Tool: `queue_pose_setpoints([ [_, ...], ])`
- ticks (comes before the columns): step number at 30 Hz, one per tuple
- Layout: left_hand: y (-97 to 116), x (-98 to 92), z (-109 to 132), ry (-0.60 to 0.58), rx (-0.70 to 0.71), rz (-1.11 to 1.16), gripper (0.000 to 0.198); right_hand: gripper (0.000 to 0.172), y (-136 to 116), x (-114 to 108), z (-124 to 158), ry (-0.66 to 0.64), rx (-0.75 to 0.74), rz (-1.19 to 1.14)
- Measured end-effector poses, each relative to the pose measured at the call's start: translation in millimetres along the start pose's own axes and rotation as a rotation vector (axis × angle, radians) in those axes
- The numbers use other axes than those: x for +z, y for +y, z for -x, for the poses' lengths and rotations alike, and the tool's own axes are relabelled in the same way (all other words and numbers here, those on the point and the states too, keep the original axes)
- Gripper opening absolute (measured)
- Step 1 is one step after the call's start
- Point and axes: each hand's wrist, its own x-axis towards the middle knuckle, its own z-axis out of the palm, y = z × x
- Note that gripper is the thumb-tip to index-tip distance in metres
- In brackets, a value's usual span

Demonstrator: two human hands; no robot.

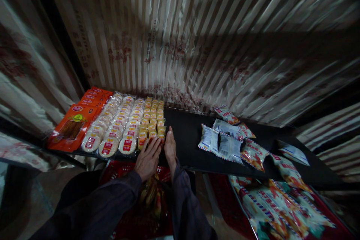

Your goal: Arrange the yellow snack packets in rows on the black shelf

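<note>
Rows of small yellow packets (153, 117) lie on the black shelf (182, 135). At their front edge rests my left hand (149, 157), palm down, its extended fingers touching the nearest packets. My right hand (170, 148) stands on edge against the right side of the yellow rows, fingers stretched forward. Neither hand is seen holding a packet; what lies under the left fingers is partly hidden. To the left are rows of round white packaged cakes (128, 144) and overlapping orange packets (73, 127).
White, red and blue snack bags (230, 148) lie scattered on the shelf's right part. Below stand a red basket (118, 168) with yellowish packets and another red container (225, 198) full of snack bags. A striped, wrinkled sheet (168, 45) hangs behind the shelf.
</note>
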Motion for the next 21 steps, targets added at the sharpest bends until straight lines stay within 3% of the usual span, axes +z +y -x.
queue_pose_setpoints([
  [9, -3.5, 2.3, -0.1, 0.007, -0.015, 0.010, 0.058, 0.094, -16.0, 19.7, -1.7, -0.087, 0.011, -0.117],
  [21, -3.3, 3.7, 1.3, 0.018, -0.017, 0.026, 0.054, 0.087, -9.4, 16.6, -0.3, -0.065, -0.004, -0.118],
])
